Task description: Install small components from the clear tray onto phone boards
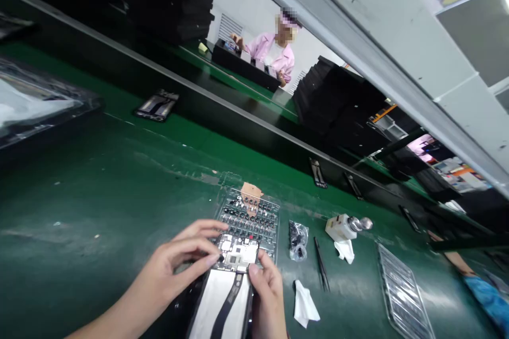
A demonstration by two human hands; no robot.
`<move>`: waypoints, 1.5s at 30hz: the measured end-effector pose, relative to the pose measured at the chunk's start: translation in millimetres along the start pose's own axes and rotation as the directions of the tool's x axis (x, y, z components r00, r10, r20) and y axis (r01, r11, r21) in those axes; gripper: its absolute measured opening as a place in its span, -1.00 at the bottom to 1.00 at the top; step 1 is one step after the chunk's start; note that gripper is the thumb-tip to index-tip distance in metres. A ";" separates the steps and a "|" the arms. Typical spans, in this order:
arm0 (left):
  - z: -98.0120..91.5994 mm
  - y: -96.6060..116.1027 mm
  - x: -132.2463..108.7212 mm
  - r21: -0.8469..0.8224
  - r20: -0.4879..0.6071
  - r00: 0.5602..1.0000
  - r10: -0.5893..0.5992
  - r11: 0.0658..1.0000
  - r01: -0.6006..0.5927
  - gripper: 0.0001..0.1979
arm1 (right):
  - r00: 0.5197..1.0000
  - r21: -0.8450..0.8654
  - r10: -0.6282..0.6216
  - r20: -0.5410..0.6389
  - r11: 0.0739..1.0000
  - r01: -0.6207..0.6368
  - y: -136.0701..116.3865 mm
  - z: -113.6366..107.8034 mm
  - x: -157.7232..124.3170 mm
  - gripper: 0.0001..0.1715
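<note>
An opened phone (226,302) with a bare circuit board (238,254) at its top end and a black flex cable (230,302) down its pale middle lies in front of me. My right hand (268,288) grips its right edge, thumb on the board's lower corner. At the board's upper left, my left hand (178,259) has thumb and forefinger closed around a small black part (220,258). Whether that part is fixed to the board cannot be seen. Just behind the phone is a clear plastic tray (274,222) with many tiny components, a tan scrap (251,193) lying on it.
To the right are a small plastic bag (298,241), black tweezers (321,265), a white cloth (305,304), a white bottle (341,228) and a clear tray (405,291). Several phone frames (158,105) lie along the far strip. A co-worker's blue sleeve (487,296) shows at right; another person (274,53) sits opposite.
</note>
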State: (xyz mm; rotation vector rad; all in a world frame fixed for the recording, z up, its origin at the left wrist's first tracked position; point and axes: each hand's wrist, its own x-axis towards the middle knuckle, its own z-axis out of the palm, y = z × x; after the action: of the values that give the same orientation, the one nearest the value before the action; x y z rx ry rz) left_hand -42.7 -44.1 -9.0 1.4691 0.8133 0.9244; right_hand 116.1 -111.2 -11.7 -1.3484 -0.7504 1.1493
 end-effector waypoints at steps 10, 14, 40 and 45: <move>-3.1 2.4 -4.1 0.524 0.069 0.747 0.662 0.613 -0.591 -0.71 | 0.975 0.069 0.201 0.090 0.976 -0.207 3.3 2.8 -14.3 -0.57; -2.4 -0.8 -3.2 0.618 0.117 0.723 0.681 0.520 -0.590 -0.75 | 0.971 0.053 0.221 0.090 0.973 -0.226 3.6 0.7 -16.7 -0.56; 10.7 -1.6 -7.4 -0.138 0.358 0.900 -0.250 0.939 0.316 -0.79 | 1.000 -0.271 -0.018 0.020 0.962 0.023 1.3 -8.9 -10.6 -0.71; 15.3 -1.7 -13.4 -0.017 0.363 0.894 -0.261 0.958 0.287 -0.80 | 0.991 -0.465 -0.019 0.130 0.882 0.078 0.7 -14.7 -5.9 -0.70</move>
State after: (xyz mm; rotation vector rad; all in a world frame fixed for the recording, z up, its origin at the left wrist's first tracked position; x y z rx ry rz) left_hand -35.0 -62.6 -12.4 1.3647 0.6855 0.4481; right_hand 127.7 -121.8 -13.2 -1.6559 -1.2038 1.0528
